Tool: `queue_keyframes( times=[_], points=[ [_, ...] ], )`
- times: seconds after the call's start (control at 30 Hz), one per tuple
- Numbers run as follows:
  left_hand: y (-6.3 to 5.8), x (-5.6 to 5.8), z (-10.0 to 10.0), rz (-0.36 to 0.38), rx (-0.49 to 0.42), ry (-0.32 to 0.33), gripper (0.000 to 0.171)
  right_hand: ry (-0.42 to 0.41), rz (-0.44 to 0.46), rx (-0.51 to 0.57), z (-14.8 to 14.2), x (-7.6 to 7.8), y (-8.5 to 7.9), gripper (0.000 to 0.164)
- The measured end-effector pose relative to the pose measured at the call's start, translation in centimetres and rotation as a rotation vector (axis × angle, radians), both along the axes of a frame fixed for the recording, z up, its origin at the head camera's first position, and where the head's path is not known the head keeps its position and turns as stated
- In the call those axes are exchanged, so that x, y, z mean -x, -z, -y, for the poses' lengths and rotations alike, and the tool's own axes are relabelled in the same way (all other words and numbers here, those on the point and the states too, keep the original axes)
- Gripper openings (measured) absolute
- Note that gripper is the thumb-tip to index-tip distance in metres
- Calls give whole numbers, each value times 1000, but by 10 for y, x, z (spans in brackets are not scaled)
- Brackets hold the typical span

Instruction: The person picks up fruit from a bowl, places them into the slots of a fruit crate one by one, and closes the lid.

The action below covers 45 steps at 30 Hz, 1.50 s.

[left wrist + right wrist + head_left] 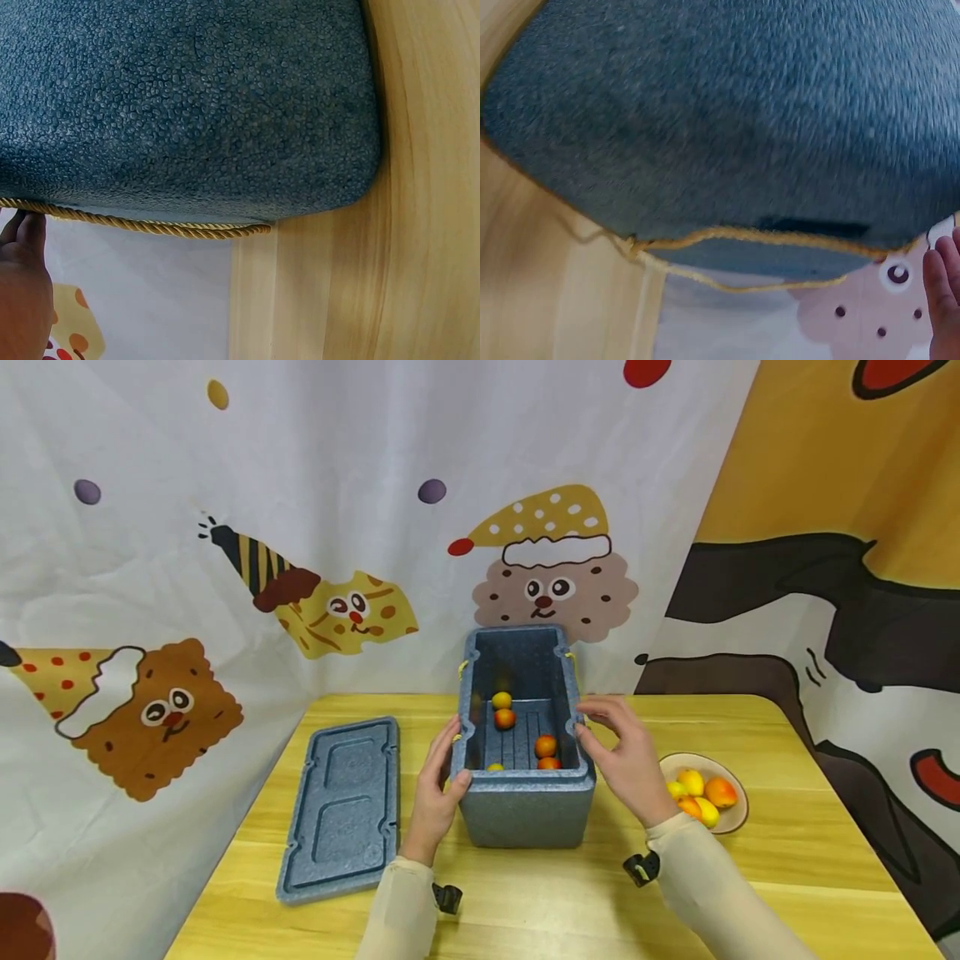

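**Both hands on an uncovered blue-gray box with fruit inside**

So the left hand is against the box's left side, thumb at the near corner of the rim, fingers fairly straight along the outside. Right hand is at the opposite side, thumb and index by the rim, fingers loose. Neither one's clenched.

The box stands upright between them with its top uncovered. Yellow rope runs along its sides. Inside there's a yellow fruit right by an orange fruit toward the middle, plus two more orange ones nearer the front and a bit of another yellow one, mostly hidden by the front wall.

Further out, a matching lid lies flat to the left. Over on the right, a bowl holds more yellow and orange fruit. Everything's on a wooden tabletop, with a cartoon-print curtain behind.
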<state>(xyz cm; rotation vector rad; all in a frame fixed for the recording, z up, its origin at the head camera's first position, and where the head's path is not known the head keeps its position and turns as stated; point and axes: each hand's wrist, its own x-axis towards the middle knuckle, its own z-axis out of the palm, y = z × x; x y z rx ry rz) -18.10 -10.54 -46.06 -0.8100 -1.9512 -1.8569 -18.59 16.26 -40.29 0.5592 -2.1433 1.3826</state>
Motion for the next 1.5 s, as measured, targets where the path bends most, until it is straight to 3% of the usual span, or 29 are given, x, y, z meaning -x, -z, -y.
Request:
queue_keyframes(
  times=[0.23,0.5,0.73,0.97,1.13,1.5],
  points=[
    [1,0,0,19,10,-8,59,114,72,-49,-33,7,30,26],
    [2,0,-1,17,11,-25,59,233,162,-147,-62,-7,59,24],
    [3,1,-1,-2,4,-32,58,249,214,-127,-84,-15,78,23],
    [2,0,-1,10,8,-32,57,333,281,-169,-103,-30,96,24],
    [0,1,-1,-18,4,-28,56,345,285,-160,-109,-31,103,25],
    [0,0,0,12,19,-22,57,345,249,-197,-112,-30,115,25]
  ],
)
